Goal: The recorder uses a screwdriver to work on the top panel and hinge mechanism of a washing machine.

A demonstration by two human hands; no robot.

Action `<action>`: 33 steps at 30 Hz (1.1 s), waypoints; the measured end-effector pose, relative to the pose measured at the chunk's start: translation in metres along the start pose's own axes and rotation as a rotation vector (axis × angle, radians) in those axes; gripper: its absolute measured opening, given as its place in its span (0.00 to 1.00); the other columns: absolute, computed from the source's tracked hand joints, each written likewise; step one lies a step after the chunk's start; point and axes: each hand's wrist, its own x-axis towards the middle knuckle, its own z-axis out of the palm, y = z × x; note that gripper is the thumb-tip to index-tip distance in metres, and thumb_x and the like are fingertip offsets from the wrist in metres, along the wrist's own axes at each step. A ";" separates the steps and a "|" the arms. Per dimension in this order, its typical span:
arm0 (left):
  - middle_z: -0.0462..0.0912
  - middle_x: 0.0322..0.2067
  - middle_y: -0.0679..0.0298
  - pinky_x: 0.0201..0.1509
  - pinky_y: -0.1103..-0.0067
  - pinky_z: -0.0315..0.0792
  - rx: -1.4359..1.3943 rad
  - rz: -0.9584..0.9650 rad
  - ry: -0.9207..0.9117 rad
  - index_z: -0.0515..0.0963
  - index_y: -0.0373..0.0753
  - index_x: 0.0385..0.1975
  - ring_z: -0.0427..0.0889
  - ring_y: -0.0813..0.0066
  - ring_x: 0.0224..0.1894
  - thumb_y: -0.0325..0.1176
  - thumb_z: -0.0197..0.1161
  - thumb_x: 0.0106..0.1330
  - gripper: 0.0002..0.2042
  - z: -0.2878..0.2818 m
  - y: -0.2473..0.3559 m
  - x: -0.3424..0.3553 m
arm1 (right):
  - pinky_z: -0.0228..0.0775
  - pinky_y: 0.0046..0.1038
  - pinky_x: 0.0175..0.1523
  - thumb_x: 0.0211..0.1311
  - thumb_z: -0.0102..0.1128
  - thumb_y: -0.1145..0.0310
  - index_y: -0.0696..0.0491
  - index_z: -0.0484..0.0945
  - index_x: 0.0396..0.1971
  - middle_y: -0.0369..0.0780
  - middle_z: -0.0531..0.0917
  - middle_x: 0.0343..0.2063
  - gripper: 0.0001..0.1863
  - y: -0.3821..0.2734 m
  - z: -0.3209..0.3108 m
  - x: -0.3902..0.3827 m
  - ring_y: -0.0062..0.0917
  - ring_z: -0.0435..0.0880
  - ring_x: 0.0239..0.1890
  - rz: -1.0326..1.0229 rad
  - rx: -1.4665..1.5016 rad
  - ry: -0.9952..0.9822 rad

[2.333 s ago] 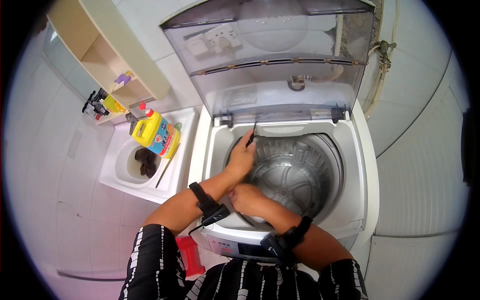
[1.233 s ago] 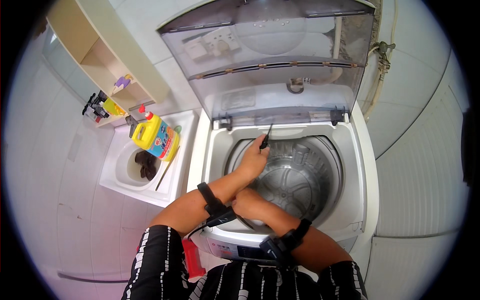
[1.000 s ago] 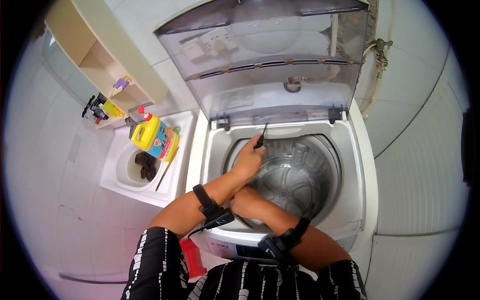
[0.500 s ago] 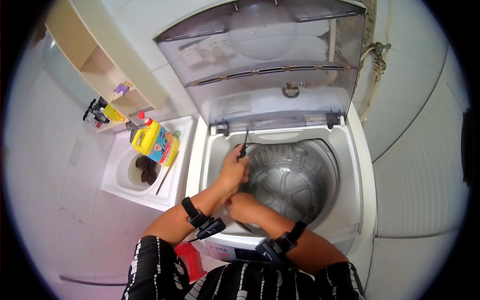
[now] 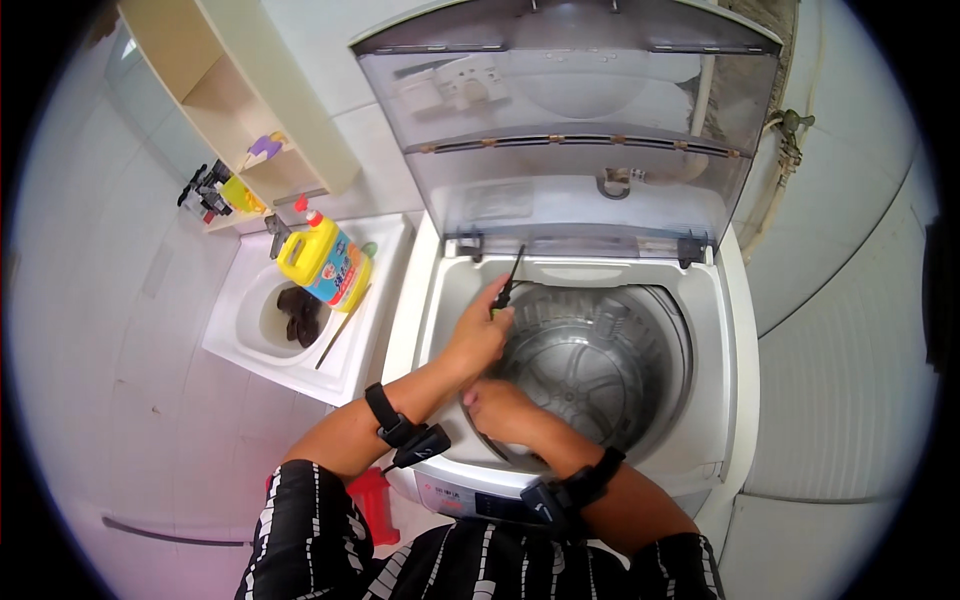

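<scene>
In front of me stands a top-loading washing machine (image 5: pixel 742 400) with its see-through grey lid (image 5: pixel 570 190) raised. My left hand (image 5: pixel 482 335) is closed round the handle of what looks like a screwdriver (image 5: pixel 514 272), its dark thin shaft slanting up toward the lid hinge. The hand hovers over the left side of the tub opening. Just below it, my right hand (image 5: pixel 505 411) is curled at the left part of the tub rim (image 5: pixel 682 340); its fingertips are partly hidden. Inside sits the metal drum (image 5: pixel 570 380).
Left of the machine is a white sink (image 5: pixel 225 330) with dark wet items (image 5: pixel 298 318) in its bowl. A yellow detergent bottle (image 5: pixel 318 262) and a thin brown stick (image 5: pixel 338 335) rest on its ledge. A shelf cabinet (image 5: pixel 215 100) hangs above. A tap (image 5: pixel 793 122) is at right.
The view has shifted, so the machine and sink sit further right. The screwdriver now leans more to the right. My right hand keeps its place at the rim.
</scene>
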 end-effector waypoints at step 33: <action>0.65 0.17 0.73 0.17 0.85 0.57 0.141 0.169 0.056 0.57 0.45 0.64 0.60 0.85 0.15 0.29 0.50 0.66 0.25 -0.006 -0.026 0.016 | 0.69 0.36 0.47 0.55 0.52 0.68 0.53 0.74 0.31 0.46 0.81 0.33 0.07 -0.008 -0.004 -0.005 0.41 0.79 0.41 0.062 0.024 0.026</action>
